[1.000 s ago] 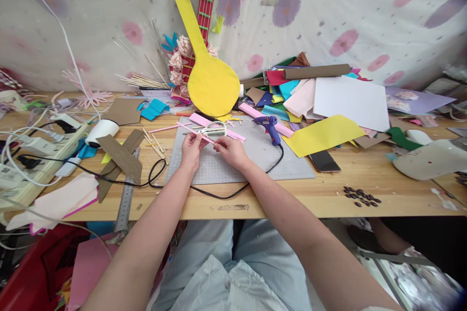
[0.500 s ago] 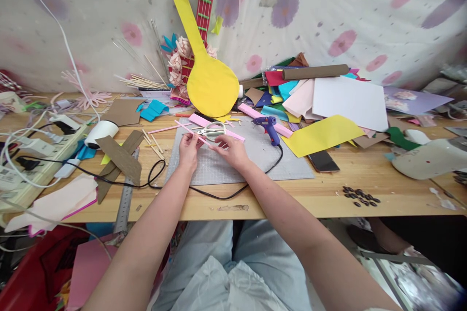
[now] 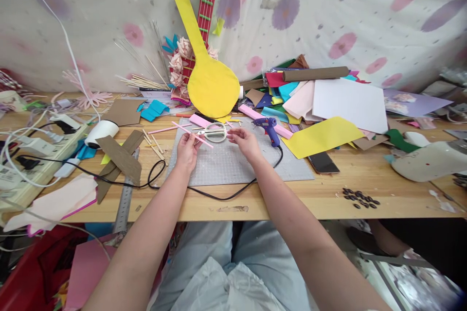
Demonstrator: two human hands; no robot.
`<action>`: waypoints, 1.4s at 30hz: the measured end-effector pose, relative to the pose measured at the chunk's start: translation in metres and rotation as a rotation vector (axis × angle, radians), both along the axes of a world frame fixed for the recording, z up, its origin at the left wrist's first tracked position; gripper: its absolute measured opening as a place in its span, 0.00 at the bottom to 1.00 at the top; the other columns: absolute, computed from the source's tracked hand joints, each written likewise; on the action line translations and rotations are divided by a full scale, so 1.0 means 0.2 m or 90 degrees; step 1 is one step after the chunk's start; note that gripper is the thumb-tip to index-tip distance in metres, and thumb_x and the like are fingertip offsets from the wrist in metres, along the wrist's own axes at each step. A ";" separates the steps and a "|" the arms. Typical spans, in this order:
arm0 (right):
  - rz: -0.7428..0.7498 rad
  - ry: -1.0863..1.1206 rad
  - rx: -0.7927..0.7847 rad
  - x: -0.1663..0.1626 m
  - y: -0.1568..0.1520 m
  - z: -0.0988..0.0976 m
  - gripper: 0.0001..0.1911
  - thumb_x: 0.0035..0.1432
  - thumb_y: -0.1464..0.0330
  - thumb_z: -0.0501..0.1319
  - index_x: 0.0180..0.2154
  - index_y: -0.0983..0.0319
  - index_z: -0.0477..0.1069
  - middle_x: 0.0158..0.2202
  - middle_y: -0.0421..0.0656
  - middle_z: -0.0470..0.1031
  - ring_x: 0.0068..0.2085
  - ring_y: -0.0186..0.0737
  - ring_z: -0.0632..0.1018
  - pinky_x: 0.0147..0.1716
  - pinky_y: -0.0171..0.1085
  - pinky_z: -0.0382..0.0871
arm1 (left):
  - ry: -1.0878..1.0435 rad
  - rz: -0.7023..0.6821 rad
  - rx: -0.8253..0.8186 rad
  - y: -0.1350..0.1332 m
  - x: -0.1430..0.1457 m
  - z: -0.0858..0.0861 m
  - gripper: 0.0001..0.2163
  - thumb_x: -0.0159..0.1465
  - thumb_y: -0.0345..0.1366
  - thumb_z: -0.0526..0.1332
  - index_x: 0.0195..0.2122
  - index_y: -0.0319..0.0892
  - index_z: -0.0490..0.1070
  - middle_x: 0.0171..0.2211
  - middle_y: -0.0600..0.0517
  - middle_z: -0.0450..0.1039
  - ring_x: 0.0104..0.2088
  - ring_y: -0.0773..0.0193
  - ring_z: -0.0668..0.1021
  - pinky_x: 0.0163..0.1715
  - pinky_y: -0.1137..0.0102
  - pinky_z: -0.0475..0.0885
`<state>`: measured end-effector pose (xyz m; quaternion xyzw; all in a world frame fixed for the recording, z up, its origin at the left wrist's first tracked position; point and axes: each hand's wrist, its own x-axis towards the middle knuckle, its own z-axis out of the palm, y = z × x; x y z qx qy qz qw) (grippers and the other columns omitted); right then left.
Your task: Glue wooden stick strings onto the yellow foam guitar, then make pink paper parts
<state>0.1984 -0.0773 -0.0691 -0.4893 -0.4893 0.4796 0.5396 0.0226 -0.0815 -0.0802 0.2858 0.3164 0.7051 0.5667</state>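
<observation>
My left hand (image 3: 187,152) is closed on a thin pink strip (image 3: 205,143), pinched between thumb and fingers and slanting down to the right. My right hand (image 3: 246,142) hovers over the right side of the scissors, its fingers loosely bent and apart, with nothing visible in them. White-handled scissors (image 3: 223,127) lie between both hands on the grey cutting mat (image 3: 215,167). A wider pink strip (image 3: 197,119) is partly hidden behind the scissors. To the right of my right hand, a blue glue gun (image 3: 269,129) stands on the mat.
A yellow banjo-shaped cutout (image 3: 213,87) leans at the back. Yellow sheet (image 3: 324,137), phone (image 3: 324,163) and black beads (image 3: 360,197) lie to the right. The glue gun's black cord (image 3: 226,198) loops along the front. Left are brown strips (image 3: 118,158) and a power strip (image 3: 40,160).
My right hand has let go of the pink strip's end and moved right, away from my left hand. The strip stays in my left hand, and more of the scissors shows.
</observation>
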 end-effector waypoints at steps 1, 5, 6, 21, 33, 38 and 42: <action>0.012 0.041 -0.016 0.01 0.00 0.01 0.03 0.49 0.69 0.59 0.27 0.63 0.67 0.27 0.39 0.73 0.27 0.29 0.75 0.29 0.30 0.69 | -0.003 0.001 -0.002 0.00 0.00 0.00 0.09 0.50 0.35 0.64 0.26 0.40 0.63 0.25 0.57 0.70 0.32 0.68 0.76 0.40 0.68 0.69; 0.021 0.048 -0.071 0.05 -0.01 0.05 0.03 0.46 0.74 0.61 0.28 0.65 0.69 0.26 0.42 0.74 0.25 0.32 0.76 0.27 0.32 0.71 | -0.013 -0.006 0.001 0.00 0.00 0.00 0.09 0.50 0.35 0.64 0.26 0.40 0.63 0.25 0.56 0.71 0.33 0.68 0.76 0.41 0.67 0.69; 0.020 0.018 -0.078 0.06 -0.01 0.05 0.03 0.46 0.72 0.62 0.27 0.65 0.69 0.24 0.42 0.74 0.22 0.32 0.75 0.24 0.32 0.70 | -0.013 -0.010 0.004 0.00 -0.01 0.01 0.09 0.51 0.35 0.64 0.26 0.40 0.63 0.25 0.57 0.71 0.33 0.68 0.76 0.42 0.67 0.69; 0.369 0.123 -0.254 -0.21 -0.06 0.08 0.17 0.53 0.56 0.56 0.25 0.65 0.67 0.21 0.40 0.70 0.21 0.26 0.69 0.18 0.26 0.63 | 0.026 -0.125 0.083 -0.03 0.02 0.01 0.08 0.50 0.35 0.65 0.27 0.42 0.65 0.26 0.57 0.69 0.35 0.70 0.74 0.40 0.72 0.67; 0.401 0.001 -0.135 -0.14 -0.08 0.10 0.15 0.43 0.60 0.64 0.25 0.66 0.68 0.22 0.40 0.72 0.22 0.27 0.71 0.22 0.28 0.67 | 0.062 -0.085 0.096 -0.04 0.02 0.01 0.08 0.51 0.35 0.64 0.27 0.42 0.65 0.27 0.56 0.68 0.34 0.70 0.74 0.43 0.68 0.67; 0.383 0.076 -0.178 0.03 -0.09 0.11 0.16 0.48 0.60 0.61 0.34 0.66 0.69 0.30 0.44 0.74 0.28 0.31 0.74 0.29 0.32 0.70 | 0.048 -0.094 0.095 -0.04 0.01 0.02 0.08 0.50 0.35 0.64 0.27 0.42 0.65 0.28 0.56 0.69 0.36 0.69 0.74 0.46 0.66 0.66; 0.241 0.092 -0.159 0.10 -0.05 0.07 0.13 0.46 0.62 0.63 0.28 0.66 0.68 0.17 0.34 0.64 0.17 0.22 0.63 0.16 0.24 0.58 | 0.042 -0.104 0.082 -0.04 0.01 0.03 0.08 0.50 0.34 0.64 0.28 0.42 0.66 0.29 0.56 0.70 0.37 0.68 0.74 0.46 0.65 0.67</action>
